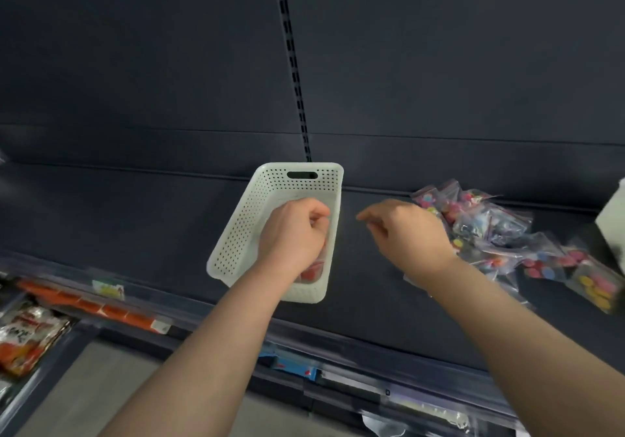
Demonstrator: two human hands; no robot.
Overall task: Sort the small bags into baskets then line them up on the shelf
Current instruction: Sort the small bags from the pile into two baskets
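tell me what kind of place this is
Most likely a shop aisle: a dark retail shelf with a slotted upright in its back panel, a price-label strip along its front edge, and packaged snacks stocked on the lower tier at left.

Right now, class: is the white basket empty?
Not empty: the white basket holds a red-filled bag beneath the left hand.

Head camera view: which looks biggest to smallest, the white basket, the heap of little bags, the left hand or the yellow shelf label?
1. heap of little bags, partly hidden by the right hand
2. white basket, nearly as large
3. left hand
4. yellow shelf label
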